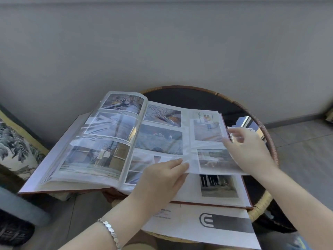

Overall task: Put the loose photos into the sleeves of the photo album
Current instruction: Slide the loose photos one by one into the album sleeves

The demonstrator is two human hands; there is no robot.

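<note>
Left hand grip pinching lifted album page (corner only), right hand grip blurred, cannot tell, lower photo half covered

A red-covered photo album lies open across the centre of the frame, its clear sleeves filled with photos, one right-hand page raised above the next.

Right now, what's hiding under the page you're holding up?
The next album page lies there, with one photo showing standing legs. The held page and the left hand cover the photo's top and the rest.
</note>
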